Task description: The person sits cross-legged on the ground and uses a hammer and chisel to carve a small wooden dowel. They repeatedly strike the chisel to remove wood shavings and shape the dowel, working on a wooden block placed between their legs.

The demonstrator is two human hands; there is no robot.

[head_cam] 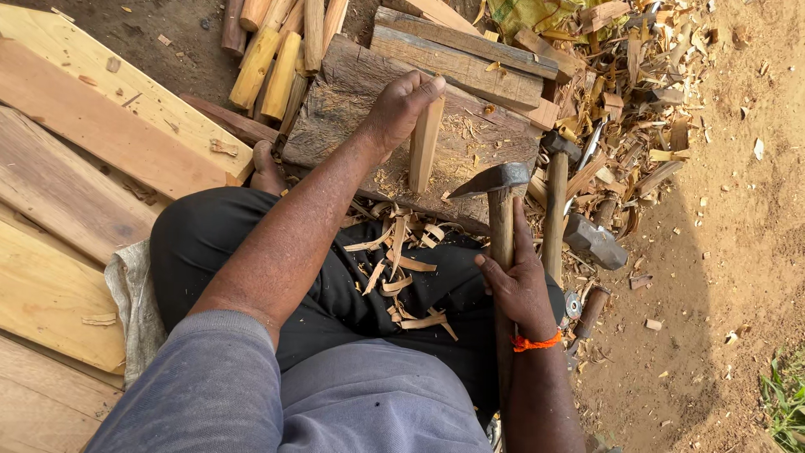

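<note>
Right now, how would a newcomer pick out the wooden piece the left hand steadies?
Find the weathered chopping block before the seated person's knees. On it the left hand holds a pale stick upright; unlike the rounded pegs heaped beyond, it stands on end.

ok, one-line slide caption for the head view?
Left hand holds a wooden stick upright on a chopping block; right hand grips an adze-like tool, shavings on lap.

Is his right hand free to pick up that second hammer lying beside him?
Probably not as things stand: the right hand is already wrapped around the handle of the adze. The second hammer lies close by on the ground, unobstructed, so he would have to let go first.
</note>
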